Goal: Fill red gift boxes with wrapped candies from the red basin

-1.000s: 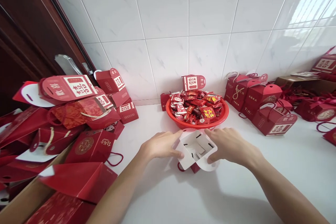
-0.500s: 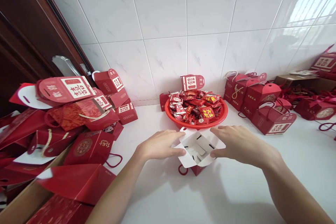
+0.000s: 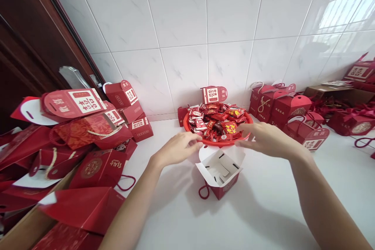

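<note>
In front of me a small red gift box stands upright on the white counter, its white-lined flaps spread and its inside bare. A dark red cord loop hangs at its left side. Just behind it is a red plastic basin heaped with wrapped candies. My left hand hovers at the box's back left, fingers loosely bent and apart, holding nothing. Over the basin's right rim, my right hand reaches with thumb and fingers apart, close to the candies; nothing shows in its grasp.
Red gift boxes pile up on the left, some in a cardboard carton. More closed boxes line the wall on the right, near another carton. A single box sits behind the basin against the tiled wall.
Both hands have let go of the box's flaps and moved up and away. The right hand has gone to the basin's rim; the box stays on the counter.
</note>
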Available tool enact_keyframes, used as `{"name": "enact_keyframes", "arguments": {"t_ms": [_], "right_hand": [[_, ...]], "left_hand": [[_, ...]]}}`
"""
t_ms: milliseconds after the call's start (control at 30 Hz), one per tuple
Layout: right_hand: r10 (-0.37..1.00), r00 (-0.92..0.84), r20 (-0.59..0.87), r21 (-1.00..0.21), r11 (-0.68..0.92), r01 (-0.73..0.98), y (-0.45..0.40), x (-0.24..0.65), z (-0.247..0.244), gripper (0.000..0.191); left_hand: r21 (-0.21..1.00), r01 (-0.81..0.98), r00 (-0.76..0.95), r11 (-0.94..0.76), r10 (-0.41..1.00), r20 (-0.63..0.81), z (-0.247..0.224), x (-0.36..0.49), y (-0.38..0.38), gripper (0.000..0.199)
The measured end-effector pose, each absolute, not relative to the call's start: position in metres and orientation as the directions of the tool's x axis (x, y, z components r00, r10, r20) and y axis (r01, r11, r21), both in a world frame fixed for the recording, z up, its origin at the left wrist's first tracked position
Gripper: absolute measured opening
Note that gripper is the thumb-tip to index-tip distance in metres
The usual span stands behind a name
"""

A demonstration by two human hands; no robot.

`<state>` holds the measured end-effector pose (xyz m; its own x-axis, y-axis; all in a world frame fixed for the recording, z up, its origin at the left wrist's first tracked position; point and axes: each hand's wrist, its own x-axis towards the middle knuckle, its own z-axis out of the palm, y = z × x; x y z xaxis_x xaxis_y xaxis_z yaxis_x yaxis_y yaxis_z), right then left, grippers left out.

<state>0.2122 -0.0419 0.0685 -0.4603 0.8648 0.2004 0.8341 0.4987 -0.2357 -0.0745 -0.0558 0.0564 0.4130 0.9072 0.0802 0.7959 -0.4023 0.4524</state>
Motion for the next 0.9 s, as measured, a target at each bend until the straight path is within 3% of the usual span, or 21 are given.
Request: {"name": "enact_keyframes", "arguments": {"t_ms": [133,300,500,567,700,800,900], "right_hand": [[0.866,-0.379,0.326,-0.467,0.496,0.732,-0.002,0.195,0.055,0.024],[0.842,-0.318,0.436,-0.650,0.539,0.536,0.036,0.162,0.026,0.015],[0.891,-0.298,0.341,-0.873,0.418,0.252,0.052,0.144,0.000,0.010],[0.896,-0.288,0.337,-0.902,0.395,0.174,0.054,0.145,-0.002,0.014],[0.896,-0.259,0.361,-0.912,0.397,0.100,0.054,0.149,-0.003,0.020],[0.900,-0.248,0.357,-0.917,0.388,0.090,0.054,0.149,-0.003,0.022],[0.901,-0.253,0.352,-0.918,0.385,0.096,0.053,0.148,-0.003,0.021]], "left_hand": [[0.399,0.851,0.284,-0.342,0.938,0.198,0.049,-0.071,-0.010,0.027],[0.255,0.927,0.286,-0.274,0.958,-0.008,0.041,-0.062,0.033,0.012],[0.256,0.924,0.314,-0.285,0.946,-0.079,0.028,-0.052,0.055,0.058],[0.333,0.885,0.357,-0.326,0.933,-0.037,0.021,-0.052,0.059,0.061],[0.636,0.677,0.402,-0.371,0.910,0.103,0.005,-0.057,0.065,0.048],[0.825,0.459,0.340,-0.330,0.923,0.180,-0.003,-0.061,0.067,0.033],[0.921,0.289,0.254,-0.262,0.948,0.191,-0.004,-0.062,0.068,0.022]]}}
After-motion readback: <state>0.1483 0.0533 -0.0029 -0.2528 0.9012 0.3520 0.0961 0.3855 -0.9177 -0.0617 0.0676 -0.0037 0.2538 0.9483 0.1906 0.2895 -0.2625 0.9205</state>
